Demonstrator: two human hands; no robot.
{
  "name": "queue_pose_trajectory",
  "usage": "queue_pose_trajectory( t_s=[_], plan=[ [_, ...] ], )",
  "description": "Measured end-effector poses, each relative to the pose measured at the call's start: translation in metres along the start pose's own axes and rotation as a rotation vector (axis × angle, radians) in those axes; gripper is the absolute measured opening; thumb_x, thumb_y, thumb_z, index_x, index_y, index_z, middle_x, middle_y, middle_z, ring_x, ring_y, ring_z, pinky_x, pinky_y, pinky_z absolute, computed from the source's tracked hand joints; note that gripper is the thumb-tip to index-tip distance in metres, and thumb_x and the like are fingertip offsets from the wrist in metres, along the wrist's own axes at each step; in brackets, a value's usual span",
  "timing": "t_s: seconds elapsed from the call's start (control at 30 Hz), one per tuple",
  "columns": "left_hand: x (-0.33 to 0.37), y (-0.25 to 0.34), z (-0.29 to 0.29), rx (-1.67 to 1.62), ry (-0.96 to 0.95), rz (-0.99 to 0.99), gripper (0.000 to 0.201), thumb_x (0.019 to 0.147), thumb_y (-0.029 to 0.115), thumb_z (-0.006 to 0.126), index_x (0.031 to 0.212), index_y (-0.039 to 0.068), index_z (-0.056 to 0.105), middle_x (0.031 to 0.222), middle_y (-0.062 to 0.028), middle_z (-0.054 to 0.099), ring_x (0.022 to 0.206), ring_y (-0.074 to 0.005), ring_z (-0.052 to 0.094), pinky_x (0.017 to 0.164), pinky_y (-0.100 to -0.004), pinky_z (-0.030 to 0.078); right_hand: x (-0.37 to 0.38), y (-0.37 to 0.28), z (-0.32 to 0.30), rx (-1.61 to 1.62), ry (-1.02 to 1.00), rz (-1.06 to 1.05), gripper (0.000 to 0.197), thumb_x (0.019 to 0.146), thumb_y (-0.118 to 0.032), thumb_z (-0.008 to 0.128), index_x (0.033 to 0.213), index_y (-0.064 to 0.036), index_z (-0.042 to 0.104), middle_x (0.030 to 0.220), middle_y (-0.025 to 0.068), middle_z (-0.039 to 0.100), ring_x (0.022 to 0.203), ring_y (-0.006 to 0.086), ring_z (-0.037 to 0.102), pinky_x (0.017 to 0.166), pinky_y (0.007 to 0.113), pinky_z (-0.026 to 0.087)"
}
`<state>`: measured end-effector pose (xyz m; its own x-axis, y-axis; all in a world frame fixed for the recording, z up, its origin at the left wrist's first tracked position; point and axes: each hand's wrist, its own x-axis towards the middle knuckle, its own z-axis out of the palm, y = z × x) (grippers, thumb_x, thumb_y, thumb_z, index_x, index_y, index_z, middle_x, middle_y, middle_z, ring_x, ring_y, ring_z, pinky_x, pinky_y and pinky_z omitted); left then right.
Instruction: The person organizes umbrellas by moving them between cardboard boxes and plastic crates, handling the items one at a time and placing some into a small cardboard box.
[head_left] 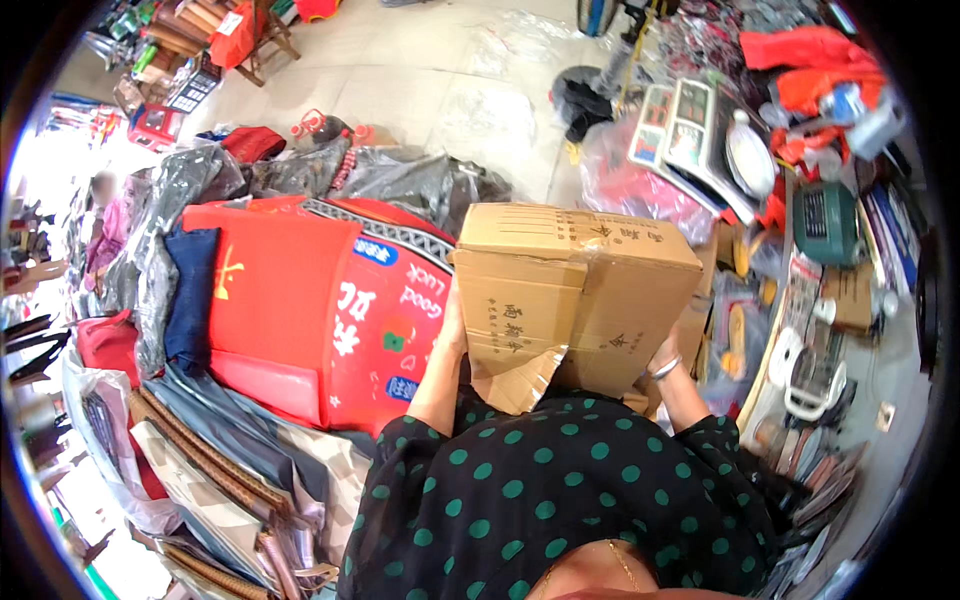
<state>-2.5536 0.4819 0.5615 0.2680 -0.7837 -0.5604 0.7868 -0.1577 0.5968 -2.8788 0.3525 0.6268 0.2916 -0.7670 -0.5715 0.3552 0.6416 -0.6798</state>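
Observation:
A brown cardboard box (pixel 570 240) is held up in front of my body, gripped between both hands. Clear tape runs over its top and front, and dark printing covers several faces. At its lower near edge a torn flap (pixel 523 380) hangs loose. My left hand (pixel 456 318) presses against the left side, its fingers mostly hidden behind the cardboard. On the opposite side, my right hand (pixel 664 352) holds the lower right edge, with a bracelet (pixel 665 367) at the wrist; part of its fingers is out of sight.
To the left lies a pile of red folded fabric (pixel 270 290) with dark blue cloth (pixel 192 290) beside it. Plastic-wrapped goods (pixel 400 180) sit behind. A scale (pixel 690 125) and a green case (pixel 826 222) stand to the right. Tiled floor (pixel 400 60) stretches beyond.

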Motion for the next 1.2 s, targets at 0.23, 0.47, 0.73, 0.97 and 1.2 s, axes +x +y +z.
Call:
queue_pose_trajectory(
  t_s=[0.23, 0.47, 0.73, 0.97, 1.2],
  plan=[
    [0.093, 0.087, 0.056, -0.104, 0.051, 0.168, 0.048, 0.097, 0.045, 0.039, 0.127, 0.008, 0.046, 0.112, -0.0032, 0.056, 0.100, -0.0143, 0.054, 0.084, -0.0297, 0.048, 0.136, -0.055, 0.080, -0.057, -0.147, -0.039, 0.047, 0.092, -0.042, 0.052, 0.124, -0.0071, 0.050, 0.110, 0.0051, 0.060, 0.099, 0.0192, 0.059, 0.082, 0.033, 0.051],
    [0.227, 0.116, 0.069, -0.304, 0.129, 0.152, 0.062, 0.095, 0.054, 0.035, 0.136, 0.008, 0.040, 0.127, -0.0078, 0.053, 0.111, -0.0225, 0.053, 0.094, -0.0365, 0.045, 0.328, -0.149, 0.178, -0.134, -0.293, 0.154, 0.048, 0.092, -0.048, 0.049, 0.118, -0.0073, 0.053, 0.108, 0.0026, 0.060, 0.099, 0.0185, 0.059, 0.083, 0.033, 0.051],
    [0.308, 0.188, 0.086, -0.376, 0.269, 0.302, 0.065, 0.094, 0.057, 0.034, 0.135, 0.008, 0.041, 0.127, -0.0087, 0.054, 0.112, -0.0241, 0.054, 0.093, -0.0388, 0.046, 0.466, -0.178, 0.292, -0.353, -0.420, 0.191, 0.050, 0.094, -0.048, 0.044, 0.122, -0.0074, 0.053, 0.108, 0.0048, 0.062, 0.096, 0.0190, 0.061, 0.081, 0.034, 0.051],
    [0.408, 0.338, 0.030, -0.316, 0.335, 0.513, 0.063, 0.093, 0.056, 0.039, 0.130, 0.006, 0.045, 0.119, -0.0091, 0.056, 0.101, -0.0197, 0.059, 0.084, -0.0329, 0.050, 0.599, -0.153, 0.472, -0.312, -0.499, 0.402, 0.046, 0.094, -0.043, 0.046, 0.123, -0.0074, 0.052, 0.108, 0.0061, 0.062, 0.096, 0.0200, 0.061, 0.081, 0.033, 0.052],
    [0.443, 0.514, -0.022, -0.532, 0.462, 0.481, 0.053, 0.094, 0.051, 0.040, 0.128, 0.010, 0.048, 0.114, -0.0040, 0.058, 0.100, -0.0165, 0.057, 0.084, -0.0315, 0.049, 0.691, -0.097, 0.651, -0.352, -0.541, 0.496, 0.048, 0.092, -0.046, 0.045, 0.118, -0.0066, 0.055, 0.105, 0.0071, 0.063, 0.094, 0.0213, 0.061, 0.079, 0.035, 0.052]
  ],
)
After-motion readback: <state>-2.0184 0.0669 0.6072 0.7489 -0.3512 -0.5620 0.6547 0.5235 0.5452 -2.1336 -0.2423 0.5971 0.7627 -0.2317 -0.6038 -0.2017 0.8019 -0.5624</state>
